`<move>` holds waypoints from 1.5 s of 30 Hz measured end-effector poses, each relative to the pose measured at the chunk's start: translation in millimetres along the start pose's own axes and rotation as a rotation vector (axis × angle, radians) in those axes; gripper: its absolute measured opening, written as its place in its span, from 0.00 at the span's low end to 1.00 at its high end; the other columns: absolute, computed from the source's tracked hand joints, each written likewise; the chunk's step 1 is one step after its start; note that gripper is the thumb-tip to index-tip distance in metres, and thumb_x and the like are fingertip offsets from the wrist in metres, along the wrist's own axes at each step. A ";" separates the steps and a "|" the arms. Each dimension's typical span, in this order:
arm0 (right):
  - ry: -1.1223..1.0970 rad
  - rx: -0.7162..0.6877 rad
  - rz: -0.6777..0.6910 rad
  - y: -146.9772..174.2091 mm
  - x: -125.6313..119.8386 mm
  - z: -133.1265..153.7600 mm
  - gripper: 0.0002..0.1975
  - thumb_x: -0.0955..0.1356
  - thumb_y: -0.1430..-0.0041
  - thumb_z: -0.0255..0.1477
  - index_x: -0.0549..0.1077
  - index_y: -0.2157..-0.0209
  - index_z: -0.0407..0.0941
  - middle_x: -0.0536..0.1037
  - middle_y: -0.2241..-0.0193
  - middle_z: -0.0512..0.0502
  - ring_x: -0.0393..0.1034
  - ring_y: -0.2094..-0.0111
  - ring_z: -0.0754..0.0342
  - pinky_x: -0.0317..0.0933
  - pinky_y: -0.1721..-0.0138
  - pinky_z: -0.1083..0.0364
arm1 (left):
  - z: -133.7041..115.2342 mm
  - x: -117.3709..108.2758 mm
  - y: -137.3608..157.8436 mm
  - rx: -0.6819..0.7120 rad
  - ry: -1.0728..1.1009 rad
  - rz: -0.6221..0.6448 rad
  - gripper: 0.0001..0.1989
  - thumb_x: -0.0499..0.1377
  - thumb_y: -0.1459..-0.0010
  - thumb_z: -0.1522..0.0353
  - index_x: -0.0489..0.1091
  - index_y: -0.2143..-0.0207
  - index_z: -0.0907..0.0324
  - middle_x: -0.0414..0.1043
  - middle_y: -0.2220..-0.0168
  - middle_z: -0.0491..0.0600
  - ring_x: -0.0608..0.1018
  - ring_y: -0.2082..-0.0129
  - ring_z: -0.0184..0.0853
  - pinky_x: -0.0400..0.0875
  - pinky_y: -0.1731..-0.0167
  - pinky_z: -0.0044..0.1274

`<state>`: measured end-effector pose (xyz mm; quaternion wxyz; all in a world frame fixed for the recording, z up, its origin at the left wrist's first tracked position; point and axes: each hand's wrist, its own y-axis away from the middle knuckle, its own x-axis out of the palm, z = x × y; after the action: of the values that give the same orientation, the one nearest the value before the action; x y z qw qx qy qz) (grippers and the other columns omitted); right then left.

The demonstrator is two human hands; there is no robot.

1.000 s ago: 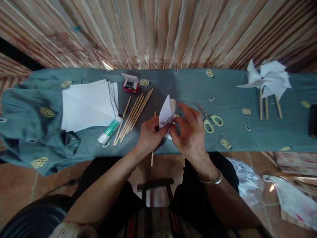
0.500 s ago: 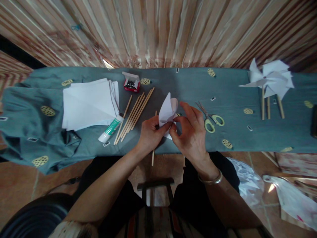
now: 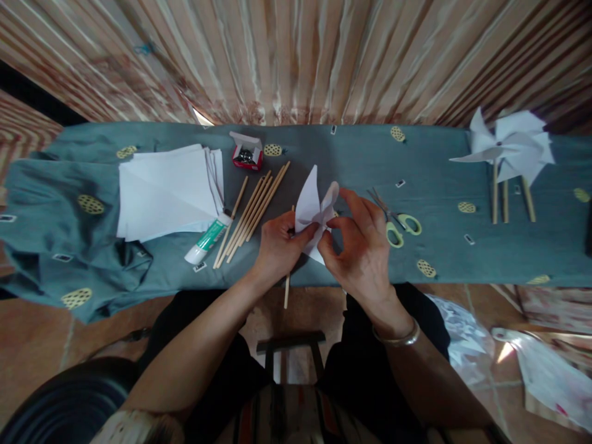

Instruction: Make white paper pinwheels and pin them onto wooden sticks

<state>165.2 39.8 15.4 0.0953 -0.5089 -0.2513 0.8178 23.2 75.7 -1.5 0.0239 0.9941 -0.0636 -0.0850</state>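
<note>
A white paper pinwheel (image 3: 308,194) with curled blades is held up between my two hands over the table's front. My left hand (image 3: 283,245) is closed on its left side, the thumb pressed near the paper's centre. On the other side, my right hand (image 3: 361,246) pinches the paper close to the centre with thumb and index finger, while its other fingers are bent behind a curled blade. Under my left hand lies a thin wooden stick (image 3: 287,290), its end jutting past the table edge; its middle is hidden.
Left of my hands lie several wooden sticks (image 3: 256,209), a glue stick (image 3: 208,239), stacked white paper (image 3: 161,194) and a red box (image 3: 247,153) of small metal pieces. Scissors (image 3: 396,222) lie to the right. Finished pinwheels (image 3: 522,145) on sticks rest at the far right.
The paper blades have spread apart, with a gap opening between the left blade and the curled right one. My left thumb has moved slightly toward the centre.
</note>
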 end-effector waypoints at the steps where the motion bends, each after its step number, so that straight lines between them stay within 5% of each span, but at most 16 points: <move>1: 0.006 -0.003 -0.007 -0.2 -1.3 -0.1 0.06 0.65 0.42 0.24 0.72 0.65 0.46 0.69 0.42 0.41 0.63 0.43 0.41 0.60 0.43 0.39 | 0.2 -0.8 -0.7 -0.003 -0.010 -0.004 0.06 0.63 0.47 0.67 0.79 0.71 0.58 0.78 0.73 0.46 0.76 0.72 0.35 0.67 0.69 0.24; 7: 0.037 0.029 -0.019 3.8 -6.0 -23.2 0.06 0.66 0.45 0.24 0.73 0.66 0.44 0.71 0.44 0.39 0.64 0.44 0.40 0.62 0.44 0.39 | 10.4 -5.8 -6.6 -0.100 0.137 -0.049 0.08 0.65 0.51 0.64 0.78 0.73 0.61 0.77 0.75 0.46 0.75 0.75 0.33 0.67 0.74 0.23; 15: 0.092 0.016 0.172 25.5 1.2 -60.4 0.06 0.66 0.41 0.26 0.75 0.68 0.42 0.75 0.48 0.36 0.68 0.48 0.41 0.64 0.47 0.39 | 9.8 -10.5 -9.0 -0.275 0.572 -0.058 0.11 0.71 0.60 0.65 0.79 0.72 0.61 0.80 0.73 0.49 0.80 0.71 0.36 0.74 0.68 0.26; 20: -0.044 0.040 0.073 22.5 -10.5 -51.5 0.09 0.66 0.38 0.28 0.76 0.59 0.44 0.76 0.49 0.39 0.69 0.47 0.44 0.63 0.45 0.40 | 9.1 -9.3 -7.9 -0.334 0.631 -0.047 0.13 0.72 0.61 0.65 0.78 0.72 0.62 0.80 0.73 0.49 0.80 0.71 0.37 0.73 0.67 0.26; 25: -0.330 0.023 0.190 17.2 -17.4 -28.0 0.14 0.67 0.40 0.28 0.74 0.52 0.48 0.69 0.41 0.41 0.64 0.41 0.44 0.62 0.43 0.39 | 4.7 -8.1 -7.4 -0.387 0.646 -0.023 0.15 0.72 0.61 0.65 0.78 0.69 0.63 0.80 0.72 0.50 0.80 0.72 0.37 0.73 0.68 0.26; 33: -0.565 0.163 0.172 16.0 -11.8 -15.2 0.03 0.70 0.41 0.31 0.78 0.65 0.48 0.70 0.42 0.44 0.66 0.42 0.46 0.65 0.45 0.42 | 0.8 -6.6 -4.5 -0.341 0.615 -0.008 0.14 0.71 0.61 0.65 0.78 0.70 0.63 0.80 0.72 0.50 0.78 0.75 0.33 0.71 0.72 0.23; 45: -0.476 0.316 0.024 9.4 -0.3 -12.5 0.03 0.72 0.43 0.30 0.79 0.69 0.47 0.73 0.45 0.44 0.67 0.43 0.45 0.61 0.42 0.40 | 1.0 -4.3 3.6 -0.292 0.593 0.025 0.13 0.71 0.59 0.66 0.79 0.68 0.61 0.81 0.67 0.49 0.79 0.70 0.35 0.73 0.66 0.25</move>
<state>177.3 35.6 6.4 0.1022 -0.2846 -0.1299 0.9443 18.4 72.6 -1.5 0.1848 0.9607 -0.0533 0.2002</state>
